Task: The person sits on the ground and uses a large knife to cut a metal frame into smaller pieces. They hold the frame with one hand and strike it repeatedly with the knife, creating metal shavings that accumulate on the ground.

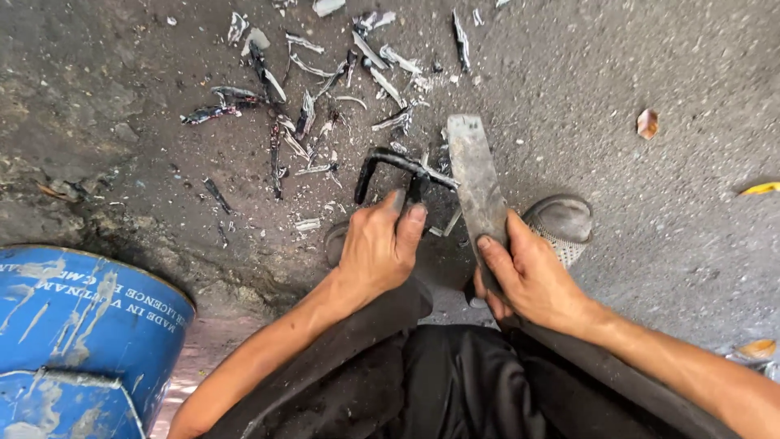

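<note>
Bent strip: black rubber strip (396,165), angled like a hook, on the ground just ahead of the knees.
Left hand: left hand (379,244) palm down, fingers closed over the strip's near end.
Right hand: right hand (528,276) clamped around the handle of a broad flat cleaver (476,179), blade pointing away, beside the strip.
Ground: concrete floor (650,65); scattered offcuts (309,106) beyond.
Container: blue drum (81,325), lower left, contents unseen.
Footwear: grey shoe (562,221) beside the right hand.

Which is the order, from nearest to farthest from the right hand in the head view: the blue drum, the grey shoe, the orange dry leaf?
From the right hand, which grips the flat metal blade:
1. Grey shoe, just above the hand, slightly to its right.
2. Orange dry leaf, upper right on the ground.
3. Blue drum, far left, bottom corner.
</note>
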